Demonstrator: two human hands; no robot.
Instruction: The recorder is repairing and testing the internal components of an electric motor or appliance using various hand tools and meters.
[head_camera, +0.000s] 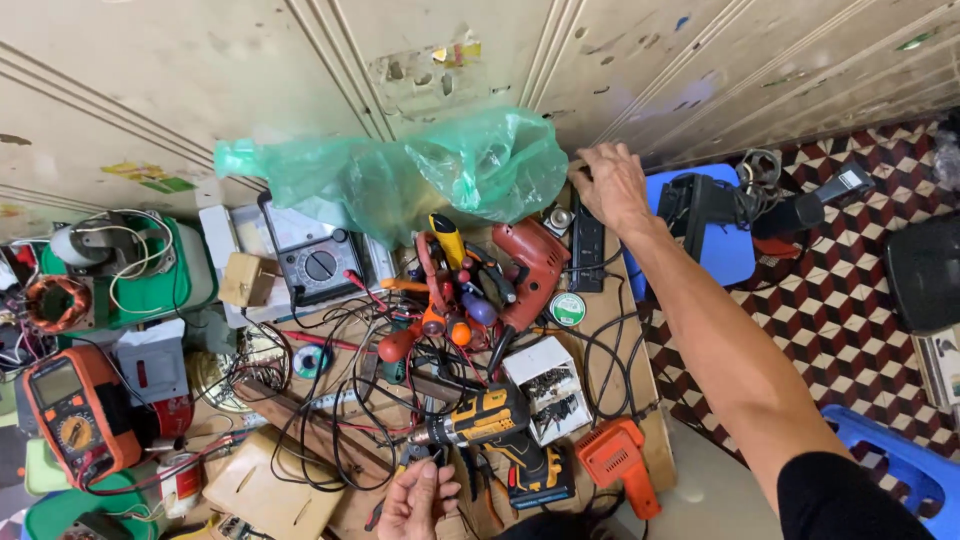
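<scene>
Clutter covers the wooden workbench (620, 385) from edge to edge. The right hand (612, 182) reaches to the bench's far edge, fingers curled on the end of a green plastic bag (420, 172) that billows against the pale metal wall (200, 80); whether the fingers pinch the film or only press it cannot be told. Just beside that hand lies a black power strip (586, 245), and below the bag sits a red electric drill (530, 262) among screwdrivers (455, 290) with coloured handles.

The left hand (415, 500) is at the near edge, fingers bent around a small dark tool (430, 455) amid tangled black wires; how tight the grasp is cannot be told. Touching distance above it lies a yellow-and-black cordless drill (490, 425), with a white box of screws (545, 385) beside it and an orange charger (618, 462) toward the near right corner.

Toward the left edge rest an orange multimeter (78, 412) and, farther back, an analogue meter with a dial (318, 262). A blue stool (725, 240) stands off the right edge on the chequered floor (850, 300).
</scene>
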